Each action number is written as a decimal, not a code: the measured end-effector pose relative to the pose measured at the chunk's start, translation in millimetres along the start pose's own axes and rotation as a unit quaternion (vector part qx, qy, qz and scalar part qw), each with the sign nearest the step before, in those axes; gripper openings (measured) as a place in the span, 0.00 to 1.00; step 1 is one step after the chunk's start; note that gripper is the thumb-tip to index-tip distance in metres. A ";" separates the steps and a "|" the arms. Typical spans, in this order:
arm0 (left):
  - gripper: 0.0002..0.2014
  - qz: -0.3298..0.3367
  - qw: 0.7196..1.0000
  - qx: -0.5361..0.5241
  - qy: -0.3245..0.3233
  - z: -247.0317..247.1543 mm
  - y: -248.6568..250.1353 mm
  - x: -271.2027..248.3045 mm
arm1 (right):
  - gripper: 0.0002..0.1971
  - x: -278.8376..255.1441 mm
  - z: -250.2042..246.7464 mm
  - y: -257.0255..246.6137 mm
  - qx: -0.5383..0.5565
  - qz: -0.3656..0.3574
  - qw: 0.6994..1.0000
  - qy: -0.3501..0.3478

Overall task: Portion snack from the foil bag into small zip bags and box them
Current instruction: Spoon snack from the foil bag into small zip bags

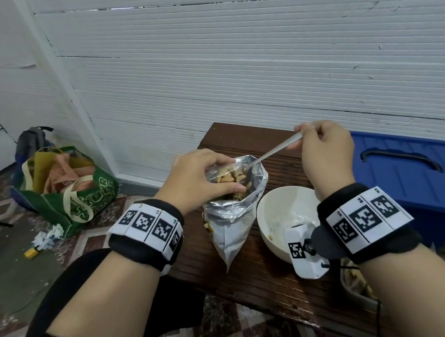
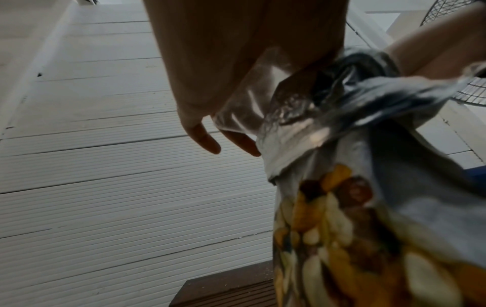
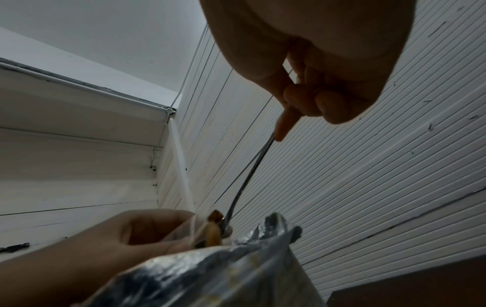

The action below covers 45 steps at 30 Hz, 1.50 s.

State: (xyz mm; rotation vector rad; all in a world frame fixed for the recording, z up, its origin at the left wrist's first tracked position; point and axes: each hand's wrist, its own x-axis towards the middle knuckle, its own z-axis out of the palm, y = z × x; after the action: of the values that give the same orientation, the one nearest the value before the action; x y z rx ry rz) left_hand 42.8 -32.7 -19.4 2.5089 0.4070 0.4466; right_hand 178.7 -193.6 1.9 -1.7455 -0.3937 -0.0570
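A silver foil bag (image 1: 231, 225) stands open on the brown wooden table (image 1: 257, 277); its printed side with snack pictures fills the left wrist view (image 2: 368, 218). My left hand (image 1: 230, 174) grips a small clear zip bag (image 1: 216, 172) at the foil bag's mouth, seen as clear film (image 2: 247, 108) under the fingers (image 2: 207, 141). Brown snack pieces (image 1: 232, 177) show at the mouth. My right hand (image 1: 304, 135) pinches the handle of a metal spoon (image 1: 274, 150). The spoon's bowl (image 3: 217, 225) carries snack at the mouth, beside my left hand (image 3: 147, 230).
A white bowl (image 1: 280, 203) sits right of the foil bag. A blue lidded box (image 1: 409, 176) stands at the table's right. A container with snack (image 1: 355, 282) is half hidden under my right forearm. A green tote bag (image 1: 82, 199) stands on the floor at left.
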 end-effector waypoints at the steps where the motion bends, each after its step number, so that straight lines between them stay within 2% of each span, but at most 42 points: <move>1: 0.32 0.006 1.000 0.009 0.004 0.9 -0.1 0.1 | 0.11 -1.8 2.4 -1.3 0.009 -0.009 1.000 -0.008; 3: 0.31 0.010 1.000 0.016 0.019 3.7 -0.9 0.4 | 0.10 -5.6 6.6 -3.5 0.035 -0.027 0.999 -0.026; 6: 0.24 0.012 0.999 -0.006 0.049 7.8 -1.3 0.3 | 0.09 -12.8 9.1 -7.3 0.080 -0.072 0.993 -0.055; 9: 0.21 -0.011 0.994 -0.081 0.069 9.1 1.7 0.0 | 0.08 -17.6 4.7 -11.9 0.134 -0.126 0.981 -0.062; 12: 0.16 -0.038 0.987 -0.134 0.080 4.8 4.9 0.3 | 0.07 -16.3 -2.9 -14.4 0.165 -0.154 0.974 -0.031; 17: 0.24 -0.065 0.972 -0.198 0.108 -5.8 -2.9 -0.8 | 0.07 -7.9 -13.5 -10.7 0.193 -0.141 0.969 0.056; 21: 0.23 -0.060 0.969 -0.217 0.096 -12.3 -8.8 -2.2 | 0.08 -5.2 -14.8 -3.6 0.149 -0.137 0.975 0.094; 23: 0.23 -0.058 0.973 -0.216 0.065 -13.2 -10.0 -2.1 | 0.08 -9.1 -11.1 0.8 0.103 -0.150 0.981 0.063; 26: 0.24 -0.057 0.981 -0.183 0.030 -11.0 -12.4 -0.1 | 0.07 -19.6 -1.8 6.5 0.043 -0.198 0.979 -0.021; 30: 0.28 -0.058 0.982 -0.178 0.024 -8.5 -13.9 0.5 | 0.08 -32.3 10.0 18.5 -0.065 -0.301 0.946 -0.104; 33: 0.32 -0.057 0.982 -0.178 0.015 -7.3 -13.3 0.4 | 0.08 -39.3 16.6 30.4 -0.149 -0.329 0.922 -0.143; 36: 0.33 -0.061 0.982 -0.177 0.016 -5.9 -11.5 0.4 | 0.09 -44.6 20.3 36.3 -0.144 -0.320 0.922 -0.166; 40: 0.30 -0.064 0.981 -0.183 0.024 -6.2 -10.4 -0.8 | 0.09 -49.3 23.4 38.7 -0.093 -0.253 0.947 -0.175; 45: 0.30 -0.065 0.980 -0.184 0.027 -5.6 -8.4 -1.9 | 0.08 -45.9 19.6 32.9 -0.050 -0.143 0.983 -0.107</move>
State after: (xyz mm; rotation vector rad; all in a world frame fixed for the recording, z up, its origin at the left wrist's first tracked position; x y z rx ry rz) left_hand 37.3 -24.1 -20.1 2.1030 0.4592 0.4901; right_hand 141.7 -190.5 -45.0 -1.7879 -0.8120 -0.0968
